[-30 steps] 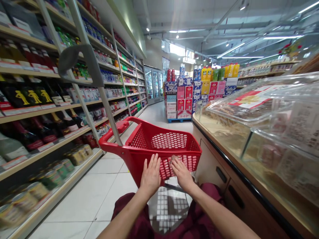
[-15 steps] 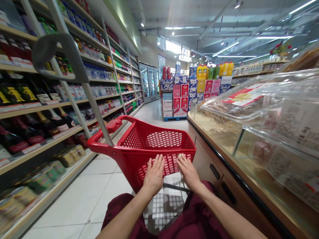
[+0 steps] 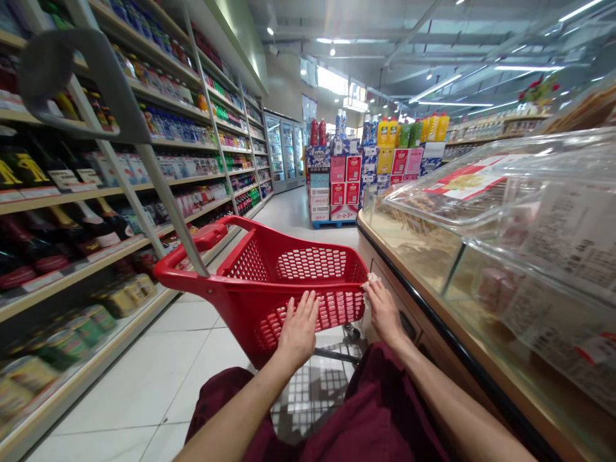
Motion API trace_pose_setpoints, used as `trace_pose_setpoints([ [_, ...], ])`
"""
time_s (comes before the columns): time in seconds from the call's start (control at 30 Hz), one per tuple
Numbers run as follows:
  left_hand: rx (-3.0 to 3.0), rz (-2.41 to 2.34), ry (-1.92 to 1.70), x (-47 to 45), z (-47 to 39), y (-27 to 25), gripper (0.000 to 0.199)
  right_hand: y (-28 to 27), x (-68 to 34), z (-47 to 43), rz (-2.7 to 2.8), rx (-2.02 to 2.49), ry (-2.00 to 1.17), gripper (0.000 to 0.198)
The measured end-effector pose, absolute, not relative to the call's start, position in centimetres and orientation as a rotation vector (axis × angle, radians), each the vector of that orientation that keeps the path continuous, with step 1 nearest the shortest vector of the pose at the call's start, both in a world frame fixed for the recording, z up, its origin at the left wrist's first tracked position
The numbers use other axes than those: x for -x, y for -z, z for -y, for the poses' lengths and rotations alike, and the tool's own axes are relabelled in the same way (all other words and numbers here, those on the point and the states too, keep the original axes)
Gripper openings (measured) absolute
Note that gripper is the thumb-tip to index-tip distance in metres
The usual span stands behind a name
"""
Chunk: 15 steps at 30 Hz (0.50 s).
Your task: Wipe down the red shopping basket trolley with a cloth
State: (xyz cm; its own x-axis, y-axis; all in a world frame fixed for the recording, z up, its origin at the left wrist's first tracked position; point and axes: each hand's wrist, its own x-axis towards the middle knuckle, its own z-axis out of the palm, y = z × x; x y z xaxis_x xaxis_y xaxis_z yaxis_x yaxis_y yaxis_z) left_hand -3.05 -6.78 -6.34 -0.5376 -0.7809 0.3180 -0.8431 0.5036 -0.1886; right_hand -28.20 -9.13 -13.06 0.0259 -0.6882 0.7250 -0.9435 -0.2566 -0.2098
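Note:
A red plastic shopping cart (image 3: 289, 285) with perforated sides stands in front of me, its far-right corner close to a wooden display counter. My left hand (image 3: 299, 328) lies flat against the near side of the cart, fingers stretched out and holding nothing. At the cart's right corner, my right hand (image 3: 384, 308) has its fingers together over a small whitish, crumpled scrap (image 3: 369, 280) that looks like a wipe. Most of that scrap is hidden under the fingertips. A grey handle (image 3: 62, 83) on a metal pole rises at the cart's left end.
Shelves (image 3: 115, 192) of bottles and cans run along the left. On the right, clear plastic food boxes (image 3: 481, 179) sit on the glass-edged counter (image 3: 414, 289). Farther ahead are stacked drink cartons (image 3: 346, 176) on a blue pallet and glass-door fridges (image 3: 286, 147).
My right hand has slid right along the cart's side to its corner, with the whitish scrap under its fingers. My left hand stays on the side panel. The view has shifted slightly.

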Motion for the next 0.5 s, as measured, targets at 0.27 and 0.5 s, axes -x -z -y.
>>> trace_pose_setpoints([
  [0.27,-1.485,2.536,-0.454,1.7,6.8,5.7,0.062,12.7,27.1,8.6,1.564,-2.022,-1.172,0.054],
  [0.5,-1.522,2.508,-0.399,0.8,6.2,4.8,0.062,12.4,23.8,8.5,1.530,-2.136,-1.034,0.050],
])
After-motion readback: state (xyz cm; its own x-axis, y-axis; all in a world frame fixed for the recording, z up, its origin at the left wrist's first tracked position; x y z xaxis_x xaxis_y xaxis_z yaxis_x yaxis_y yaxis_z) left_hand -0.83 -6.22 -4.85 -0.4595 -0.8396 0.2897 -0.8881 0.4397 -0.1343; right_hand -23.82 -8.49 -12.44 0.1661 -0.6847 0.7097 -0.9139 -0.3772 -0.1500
